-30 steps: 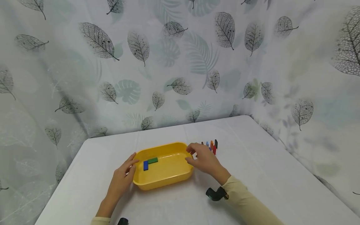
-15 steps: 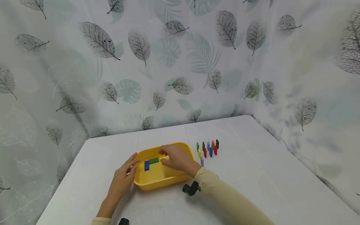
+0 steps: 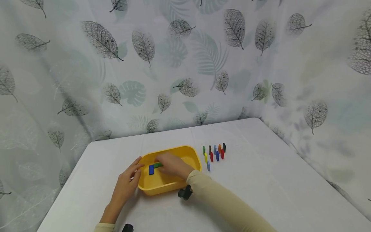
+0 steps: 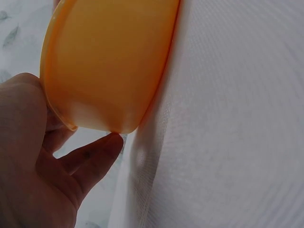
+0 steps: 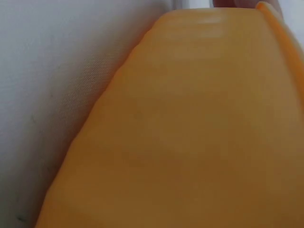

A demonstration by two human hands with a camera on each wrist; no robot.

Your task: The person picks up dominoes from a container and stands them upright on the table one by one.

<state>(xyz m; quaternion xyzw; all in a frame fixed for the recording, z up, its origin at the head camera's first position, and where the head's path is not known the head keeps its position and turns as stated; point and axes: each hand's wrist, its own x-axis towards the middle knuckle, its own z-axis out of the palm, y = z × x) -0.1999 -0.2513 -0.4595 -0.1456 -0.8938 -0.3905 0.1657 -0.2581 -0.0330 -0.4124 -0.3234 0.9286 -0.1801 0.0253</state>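
Note:
A yellow plastic tray (image 3: pixel 162 189) sits on the white table. My left hand (image 3: pixel 126 182) holds its left end, fingers at the rim in the head view and against the outer wall in the left wrist view. Inside the tray lie a blue domino (image 3: pixel 151 169) and a green domino (image 3: pixel 157 165), end to side. My right hand (image 3: pixel 174 166) reaches down into the tray, its curled fingers and thumb around the right part of the green domino, hiding that end. The right wrist view is filled by the tray's outer wall (image 5: pixel 190 118).
Right of the tray, several coloured dominoes stand upright in rows, among them a yellow one (image 3: pixel 205 157), a red one (image 3: pixel 222 154) and a light blue one (image 3: pixel 208 166) nearest me. Leaf-patterned curtains (image 3: pixel 185 80) hang behind the table (image 3: pixel 275 180).
My right hand has moved left from the tray's right rim, over the tray and down onto the green domino, uncovering the standing dominoes. My left hand has stayed at the rim.

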